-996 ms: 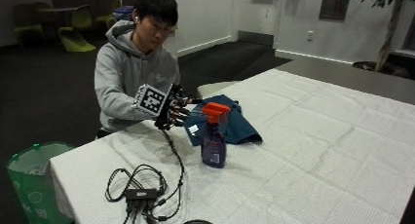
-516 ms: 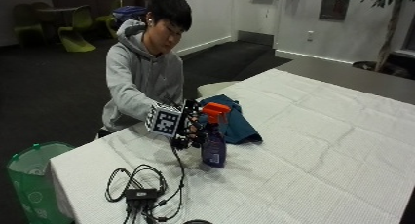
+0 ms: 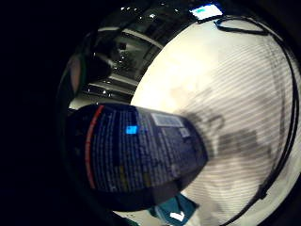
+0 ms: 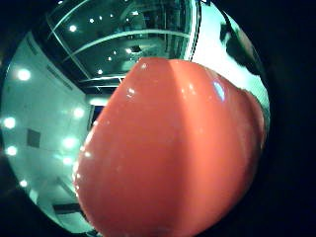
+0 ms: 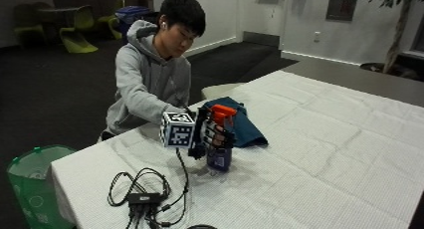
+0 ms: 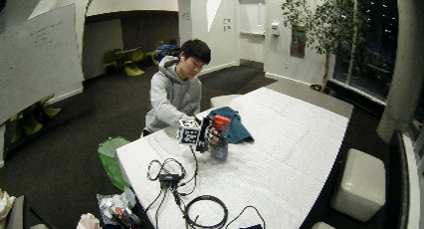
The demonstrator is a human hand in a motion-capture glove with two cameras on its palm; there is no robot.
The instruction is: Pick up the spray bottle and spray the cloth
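Gloved right hand [image 5: 211, 132] now reaching spray bottle [image 5: 219, 157], fingers [image 5: 224, 138] wrapped round its neck

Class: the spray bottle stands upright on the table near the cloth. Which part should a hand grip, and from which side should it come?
Grip the narrow neck just under the orange head of the spray bottle, coming from the side away from the cloth. The bottle stands upright, so the neck is open to a sideways reach, probably leaving a finger free for the trigger. The right hand is already there.

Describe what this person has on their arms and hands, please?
Both arms are covered by grey hoodie sleeves. The right hand wears a black glove strapped with dark hardware. Whether the other hand is visible cannot be told from these views.
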